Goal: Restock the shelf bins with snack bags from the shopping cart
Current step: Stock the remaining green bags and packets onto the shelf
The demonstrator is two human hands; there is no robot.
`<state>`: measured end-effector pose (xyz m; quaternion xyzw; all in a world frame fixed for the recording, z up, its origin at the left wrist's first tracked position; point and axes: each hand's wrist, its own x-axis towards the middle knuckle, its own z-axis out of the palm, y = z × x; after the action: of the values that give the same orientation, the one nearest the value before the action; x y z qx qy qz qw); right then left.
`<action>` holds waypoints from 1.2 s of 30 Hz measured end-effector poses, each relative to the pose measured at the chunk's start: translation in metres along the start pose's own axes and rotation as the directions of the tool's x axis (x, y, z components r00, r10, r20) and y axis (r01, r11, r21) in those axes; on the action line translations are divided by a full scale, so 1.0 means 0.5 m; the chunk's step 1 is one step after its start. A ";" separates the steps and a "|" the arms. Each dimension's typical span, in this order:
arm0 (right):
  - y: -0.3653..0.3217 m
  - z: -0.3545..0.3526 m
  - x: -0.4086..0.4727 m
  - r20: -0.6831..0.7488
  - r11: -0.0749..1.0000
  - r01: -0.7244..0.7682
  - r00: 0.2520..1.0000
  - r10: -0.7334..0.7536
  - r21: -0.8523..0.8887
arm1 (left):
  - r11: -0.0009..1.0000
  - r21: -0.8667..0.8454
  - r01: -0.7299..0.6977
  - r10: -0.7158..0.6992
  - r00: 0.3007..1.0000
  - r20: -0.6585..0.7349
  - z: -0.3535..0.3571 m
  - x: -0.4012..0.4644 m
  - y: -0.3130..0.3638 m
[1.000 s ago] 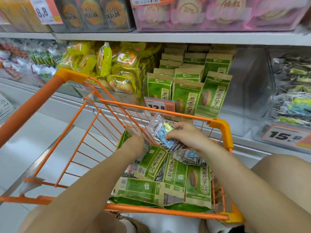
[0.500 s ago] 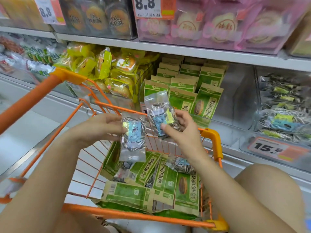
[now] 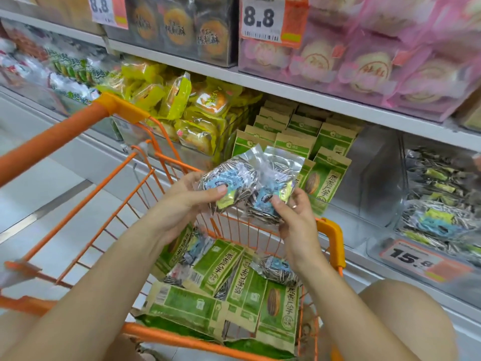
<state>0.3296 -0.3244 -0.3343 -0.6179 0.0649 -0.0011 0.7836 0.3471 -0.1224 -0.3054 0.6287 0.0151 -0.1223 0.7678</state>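
Note:
My left hand (image 3: 187, 201) grips a clear bag of sunflower seeds with a blue label (image 3: 229, 183), and my right hand (image 3: 294, 217) grips a second clear seed bag (image 3: 276, 188). The two bags overlap in front of me, above the far rim of the orange shopping cart (image 3: 330, 230). Inside the cart lie several green seed bags (image 3: 226, 290) and more clear seed bags (image 3: 278, 269). Straight ahead, a clear shelf bin (image 3: 369, 183) holds upright green seed bags (image 3: 328, 178). To the right, another bin (image 3: 442, 225) holds clear seed bags like those in my hands.
Yellow pastry packs (image 3: 187, 110) fill the bin left of the green bags. An upper shelf (image 3: 312, 97) carries dark and pink boxed pastries with 8.8 price tags (image 3: 263, 19). A 15.8 tag (image 3: 413, 259) fronts the right bin. My bare knee (image 3: 406, 321) is at lower right.
Both hands came up out of the cart, each with a clear seed bag, and drew together so the bags now overlap. The view has shifted closer to the shelf.

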 end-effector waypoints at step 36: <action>-0.297 -0.387 -0.123 0.009 0.748 0.115 0.990 -0.144 -0.654 | 0.133 0.923 -0.360 0.303 0.902 0.308 0.362 0.096 -0.097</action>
<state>0.2604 -0.5421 -0.2285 -0.8549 0.0347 -0.0456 0.5156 0.3599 -0.3146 -0.3227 0.9498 -0.2208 0.0533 0.2150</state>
